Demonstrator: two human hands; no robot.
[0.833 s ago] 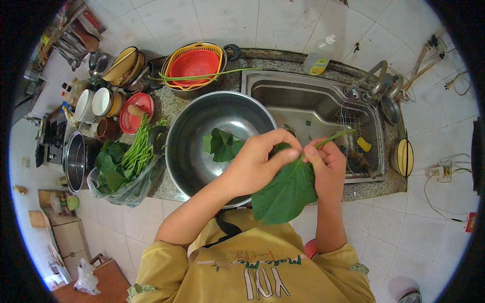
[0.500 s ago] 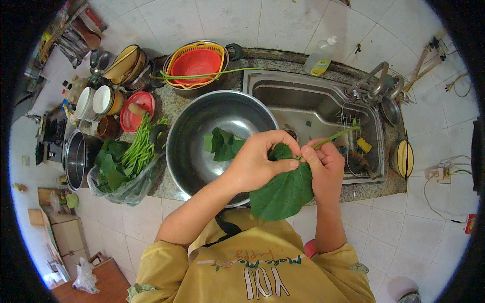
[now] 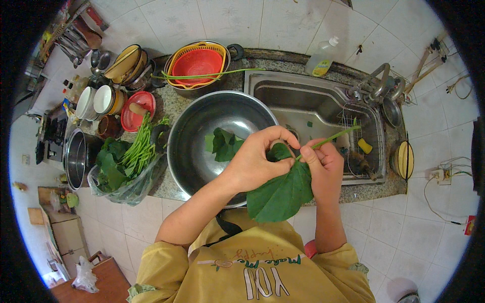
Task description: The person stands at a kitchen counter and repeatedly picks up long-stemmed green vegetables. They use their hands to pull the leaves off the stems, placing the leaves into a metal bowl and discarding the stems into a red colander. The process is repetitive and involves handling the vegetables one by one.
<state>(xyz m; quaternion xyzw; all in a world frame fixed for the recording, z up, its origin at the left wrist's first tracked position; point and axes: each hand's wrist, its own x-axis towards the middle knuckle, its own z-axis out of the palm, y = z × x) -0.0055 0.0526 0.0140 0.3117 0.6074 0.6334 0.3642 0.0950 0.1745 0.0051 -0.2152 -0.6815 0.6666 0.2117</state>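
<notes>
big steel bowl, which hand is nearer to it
Left: the left hand overlaps the right rim of the big steel bowl in view; the right hand is farther right, past that rim.

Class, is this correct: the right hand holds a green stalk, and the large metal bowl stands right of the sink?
Wrong side: the head view shows the large metal bowl left of the sink. The right hand does hold a green stalk.

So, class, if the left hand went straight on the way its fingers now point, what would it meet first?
Most likely the right hand, which pinches the green stem just to the right of the left hand; their exact spacing in depth is unclear.
</notes>
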